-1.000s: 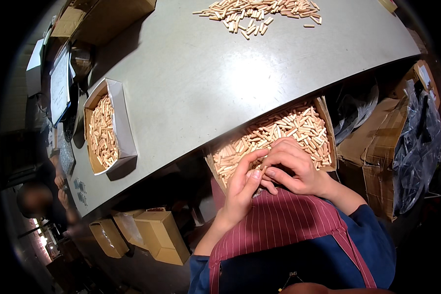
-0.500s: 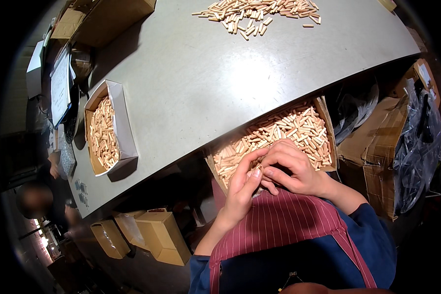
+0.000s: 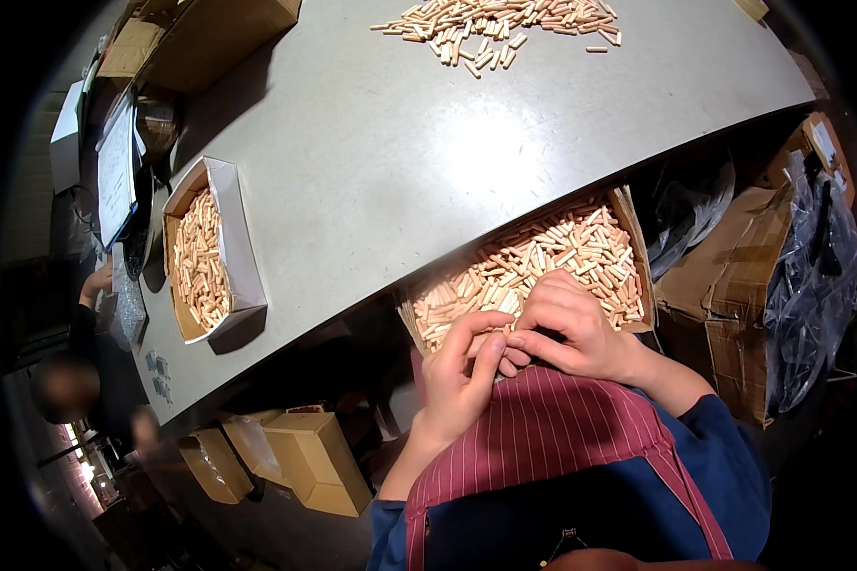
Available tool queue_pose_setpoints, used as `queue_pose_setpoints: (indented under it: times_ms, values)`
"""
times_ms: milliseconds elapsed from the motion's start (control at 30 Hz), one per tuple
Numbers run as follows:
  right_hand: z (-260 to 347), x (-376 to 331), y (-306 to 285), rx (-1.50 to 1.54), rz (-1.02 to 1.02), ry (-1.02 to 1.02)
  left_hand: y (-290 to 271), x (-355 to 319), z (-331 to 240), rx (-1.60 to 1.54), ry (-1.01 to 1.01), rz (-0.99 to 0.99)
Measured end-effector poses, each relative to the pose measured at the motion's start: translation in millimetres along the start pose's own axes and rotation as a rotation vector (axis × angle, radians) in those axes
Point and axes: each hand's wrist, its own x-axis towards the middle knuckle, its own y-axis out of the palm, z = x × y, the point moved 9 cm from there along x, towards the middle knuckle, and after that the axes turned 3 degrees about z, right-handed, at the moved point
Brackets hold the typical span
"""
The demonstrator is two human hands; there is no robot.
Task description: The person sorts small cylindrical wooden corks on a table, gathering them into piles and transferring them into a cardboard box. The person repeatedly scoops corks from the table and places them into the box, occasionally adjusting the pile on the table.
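My left hand (image 3: 462,376) and my right hand (image 3: 573,325) meet at the fingertips over the near side of an open cardboard box (image 3: 644,255). Both have their fingers bent and pinched together; anything between them is too small or too hidden to make out. Short wooden dowels (image 3: 552,249) fill the box, which sits below the table's near edge, just above my striped apron (image 3: 552,419). On the table to the left, a white-sided carton (image 3: 237,224) holds more dowels (image 3: 200,257). A loose heap of dowels (image 3: 505,24) lies at the table's far side.
A grey table (image 3: 371,171) spans the middle. To the right stand a large carton (image 3: 724,276) and clear plastic wrapping (image 3: 809,276). Open cartons (image 3: 319,466) sit on the floor at lower left. Papers (image 3: 117,171) lie far left, near another person's hand (image 3: 98,281).
My left hand has shifted slightly down and left, its thumb drawing back from the right fingertips. My right hand has barely moved. The other person's hand at far left has moved up.
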Motion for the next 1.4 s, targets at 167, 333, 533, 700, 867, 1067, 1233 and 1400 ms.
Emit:
queue_pose_setpoints:
  times_ms: [167, 333, 533, 700, 867, 1067, 1233, 1400]
  values:
    - [-3, -2, 1, -0.006, -0.01, 0.011, 1, 2, -1, -0.084, 0.005, 0.045]
    - [-1, -1, 0, 0.007, -0.016, 0.012, 8, 2, 15, -0.338, -0.027, 0.095]
    - [-1, -1, 0, 0.011, -0.002, 0.028, 6, 2, 16, -0.335, -0.034, 0.096]
    - [-10, 2, -22, -0.059, -0.093, 0.064, -36, 5, -4, -0.317, 0.062, -0.084]
    - [-22, -2, -66, -0.19, -0.207, 0.199, -130, -14, -64, 0.068, 0.361, -0.535]
    - [-35, -14, -81, -0.25, -0.262, 0.223, -188, -42, -117, 0.306, 0.572, -0.727]
    - [-21, -7, -50, -0.085, -0.126, 0.196, -128, -17, -91, 0.222, 0.47, -0.578]
    - [6, -5, 21, 0.26, 0.183, 0.086, -24, 5, -57, 0.352, 0.416, -0.111]
